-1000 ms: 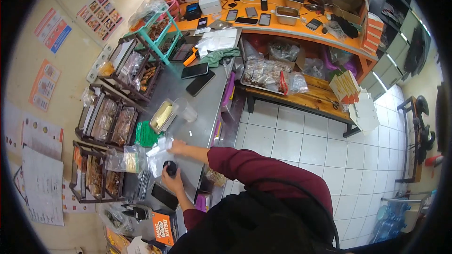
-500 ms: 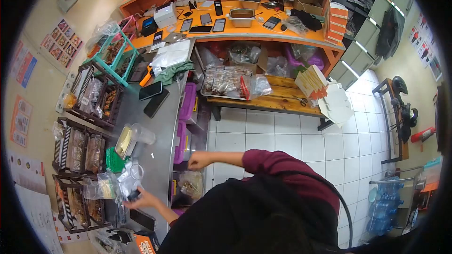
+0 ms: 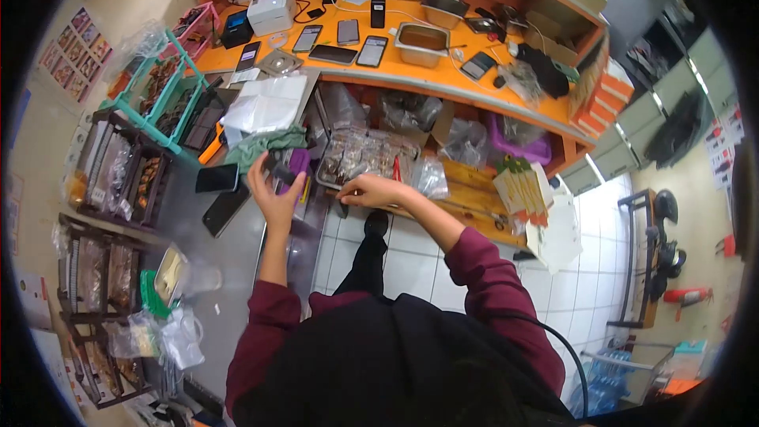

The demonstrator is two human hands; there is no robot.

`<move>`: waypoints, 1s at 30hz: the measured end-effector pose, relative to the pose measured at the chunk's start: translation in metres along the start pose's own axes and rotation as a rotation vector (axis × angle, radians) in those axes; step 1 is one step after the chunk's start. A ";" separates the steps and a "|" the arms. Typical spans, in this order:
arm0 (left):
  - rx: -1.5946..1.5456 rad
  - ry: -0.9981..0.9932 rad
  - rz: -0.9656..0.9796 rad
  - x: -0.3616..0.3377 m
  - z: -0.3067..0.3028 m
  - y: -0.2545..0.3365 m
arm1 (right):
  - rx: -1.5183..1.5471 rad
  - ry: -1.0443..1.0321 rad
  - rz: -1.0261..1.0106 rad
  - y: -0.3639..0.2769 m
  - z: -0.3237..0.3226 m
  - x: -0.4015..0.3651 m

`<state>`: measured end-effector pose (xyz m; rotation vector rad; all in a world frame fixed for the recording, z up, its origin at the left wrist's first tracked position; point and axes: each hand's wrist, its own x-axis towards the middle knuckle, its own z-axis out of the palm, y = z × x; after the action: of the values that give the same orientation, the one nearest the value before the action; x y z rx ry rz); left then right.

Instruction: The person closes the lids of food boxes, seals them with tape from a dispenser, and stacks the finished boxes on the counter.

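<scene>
My left hand (image 3: 273, 199) is raised over the right edge of the metal counter (image 3: 237, 249). Its thumb and fingers grip a small dark object (image 3: 279, 170), too blurred to name. To the right, my right hand (image 3: 373, 189) is held with fingers pinched together, in front of a metal tray (image 3: 328, 179) of packed plastic bags (image 3: 368, 154). Whatever the right fingers hold, if anything, is too small to see. Two dark phones (image 3: 217, 179) lie on the counter left of my left hand, and a green cloth (image 3: 265, 142) is just beyond it.
An orange counter (image 3: 308, 67) at the back carries phones, a white printer (image 3: 271, 9) and a metal food pan (image 3: 421, 43). Brown baskets (image 3: 103, 261) line the left wall. A wooden bench (image 3: 474, 190) with cardboard boxes stands right of the tray.
My left hand has moved from beside the plastic bags at the near left, forward with the dark object. My right hand has moved forward to the tray. The view has shifted forward.
</scene>
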<state>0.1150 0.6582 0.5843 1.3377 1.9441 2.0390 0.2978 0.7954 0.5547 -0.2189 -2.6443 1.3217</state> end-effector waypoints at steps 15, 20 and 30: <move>0.175 -0.144 -0.226 0.286 0.208 -0.264 | -0.945 0.276 0.423 0.262 -0.511 0.320; 0.380 -0.187 -0.262 0.273 0.209 -0.252 | -1.160 0.322 0.556 0.374 -0.585 0.396; -0.250 0.184 -0.472 0.299 0.201 -0.285 | -1.821 -0.166 0.617 0.472 -0.649 0.510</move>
<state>-0.1067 1.0475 0.4831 0.5881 1.7682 2.1180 -0.0297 1.6871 0.6058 -1.1181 -2.9968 -1.4600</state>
